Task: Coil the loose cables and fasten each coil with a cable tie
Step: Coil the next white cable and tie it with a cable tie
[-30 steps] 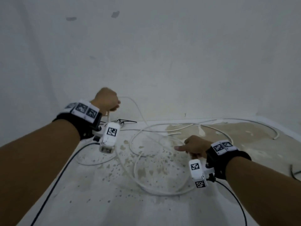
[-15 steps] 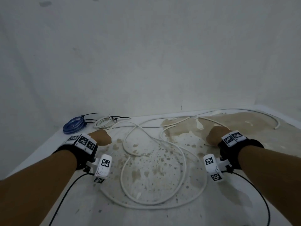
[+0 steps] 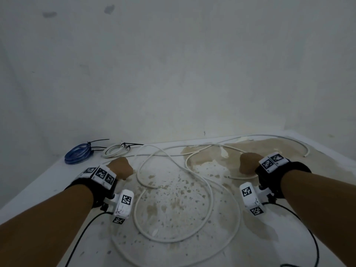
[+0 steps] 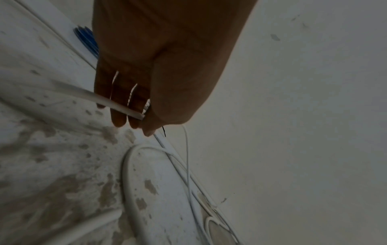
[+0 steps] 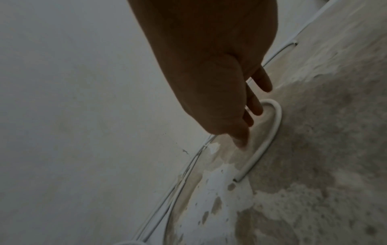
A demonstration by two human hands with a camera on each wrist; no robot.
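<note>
A long loose white round cable [image 3: 211, 191] sprawls in wide loops over the stained white counter [image 3: 57, 176], its far run lying along the foot of the wall. The left hand [image 3: 120, 168] pinches one stretch of this cable between thumb and fingers [image 4: 134, 106], as the left wrist view shows. The right hand [image 3: 248, 163] hangs just above a curved cable end, its fingers [image 5: 256, 106] straight and loosely spread, holding nothing. At the counter's far left lie a blue cable coil [image 3: 78, 154] and a small white cable coil [image 3: 114, 150], each fastened with a black cable tie [image 3: 98, 140].
</note>
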